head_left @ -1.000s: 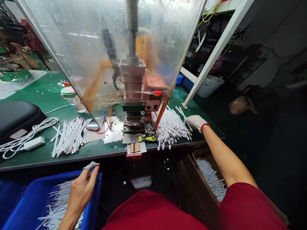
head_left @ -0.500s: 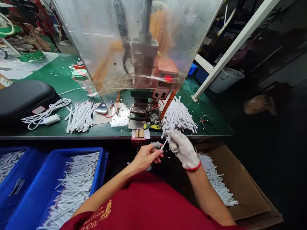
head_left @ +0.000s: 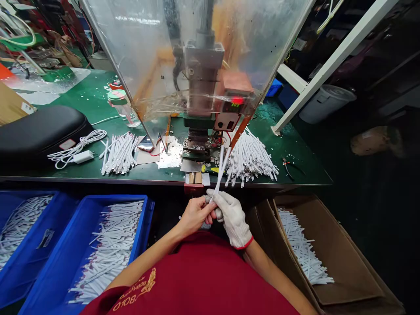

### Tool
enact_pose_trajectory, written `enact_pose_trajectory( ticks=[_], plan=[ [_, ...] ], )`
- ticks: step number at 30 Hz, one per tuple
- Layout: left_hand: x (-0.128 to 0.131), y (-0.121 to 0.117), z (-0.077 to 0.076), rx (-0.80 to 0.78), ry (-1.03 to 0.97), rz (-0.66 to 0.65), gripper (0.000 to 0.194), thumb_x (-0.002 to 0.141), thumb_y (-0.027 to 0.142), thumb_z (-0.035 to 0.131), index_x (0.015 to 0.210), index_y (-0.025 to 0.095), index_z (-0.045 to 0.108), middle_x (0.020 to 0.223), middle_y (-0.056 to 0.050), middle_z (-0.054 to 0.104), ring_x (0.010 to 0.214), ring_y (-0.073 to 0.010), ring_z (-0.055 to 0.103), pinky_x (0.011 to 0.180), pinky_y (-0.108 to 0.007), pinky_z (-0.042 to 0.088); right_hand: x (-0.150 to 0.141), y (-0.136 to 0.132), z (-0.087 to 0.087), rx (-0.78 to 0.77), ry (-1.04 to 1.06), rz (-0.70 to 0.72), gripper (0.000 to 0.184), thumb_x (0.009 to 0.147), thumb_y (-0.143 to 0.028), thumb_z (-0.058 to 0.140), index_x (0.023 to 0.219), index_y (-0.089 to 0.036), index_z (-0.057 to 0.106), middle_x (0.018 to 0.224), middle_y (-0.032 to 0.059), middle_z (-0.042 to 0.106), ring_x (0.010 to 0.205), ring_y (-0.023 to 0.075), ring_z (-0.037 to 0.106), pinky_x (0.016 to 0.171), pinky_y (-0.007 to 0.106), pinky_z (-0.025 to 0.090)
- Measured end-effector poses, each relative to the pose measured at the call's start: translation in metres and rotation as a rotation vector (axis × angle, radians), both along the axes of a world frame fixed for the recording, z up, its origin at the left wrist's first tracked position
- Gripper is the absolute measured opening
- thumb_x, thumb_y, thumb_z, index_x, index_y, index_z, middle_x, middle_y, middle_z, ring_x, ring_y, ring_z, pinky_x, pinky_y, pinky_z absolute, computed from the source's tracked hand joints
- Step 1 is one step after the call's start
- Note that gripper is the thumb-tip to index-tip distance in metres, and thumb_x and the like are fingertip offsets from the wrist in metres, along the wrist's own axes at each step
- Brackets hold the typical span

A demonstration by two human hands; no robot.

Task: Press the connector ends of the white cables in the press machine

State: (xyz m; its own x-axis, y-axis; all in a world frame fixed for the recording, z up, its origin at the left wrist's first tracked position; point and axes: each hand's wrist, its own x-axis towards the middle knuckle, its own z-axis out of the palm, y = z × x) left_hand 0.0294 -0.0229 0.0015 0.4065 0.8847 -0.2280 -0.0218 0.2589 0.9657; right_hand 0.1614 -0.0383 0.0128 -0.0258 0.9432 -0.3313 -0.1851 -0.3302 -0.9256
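I judge that I am sorting out the lower ends of a few white cable-like strips, which stand tilted upward in front of the press. My bare left hand pinches those ends; my gloved right hand is closed on them just beside it. More lie in the heap right of the press. The next move, I'd say, calls for a light pinch with the ends level.
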Motion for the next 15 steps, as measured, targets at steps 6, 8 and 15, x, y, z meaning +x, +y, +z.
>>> enact_pose_trajectory(
  ticks=[6,8,15],
  plan=[
    [-0.042,-0.021,-0.016,-0.062,-0.074,0.137,0.044,0.083,0.052,0.063,0.099,0.011,0.066,0.067,-0.004,0.067,0.052,-0.0133,0.063,0.05,-0.023,0.05,0.021,0.053,0.024,0.521,-0.918,0.221,0.03,0.094,-0.041,0.047,0.108,-0.024,0.067,0.11,0.007,0.066,0.097,0.0224,0.058,0.088,0.035,0.045],
    [-0.059,-0.029,-0.022,-0.06,-0.053,0.243,0.043,0.084,0.051,0.063,0.1,0.011,0.066,0.07,-0.006,0.069,0.057,-0.0155,0.066,0.053,-0.024,0.052,0.023,0.084,0.025,0.63,-1.286,0.32,0.029,0.092,-0.03,0.047,0.112,-0.02,0.065,0.116,0.012,0.064,0.108,0.0281,0.052,0.096,0.041,0.037],
    [-0.097,-0.042,-0.046,-0.13,-0.021,0.541,0.046,0.079,0.052,0.067,0.104,0.012,0.065,0.075,-0.006,0.071,0.063,-0.0178,0.069,0.057,-0.026,0.054,0.015,0.117,0.022,0.696,-1.679,0.618,0.024,0.087,-0.024,0.05,0.101,-0.014,0.066,0.101,0.0156,0.065,0.1,0.0293,0.055,0.095,0.041,0.034]
  ],
)
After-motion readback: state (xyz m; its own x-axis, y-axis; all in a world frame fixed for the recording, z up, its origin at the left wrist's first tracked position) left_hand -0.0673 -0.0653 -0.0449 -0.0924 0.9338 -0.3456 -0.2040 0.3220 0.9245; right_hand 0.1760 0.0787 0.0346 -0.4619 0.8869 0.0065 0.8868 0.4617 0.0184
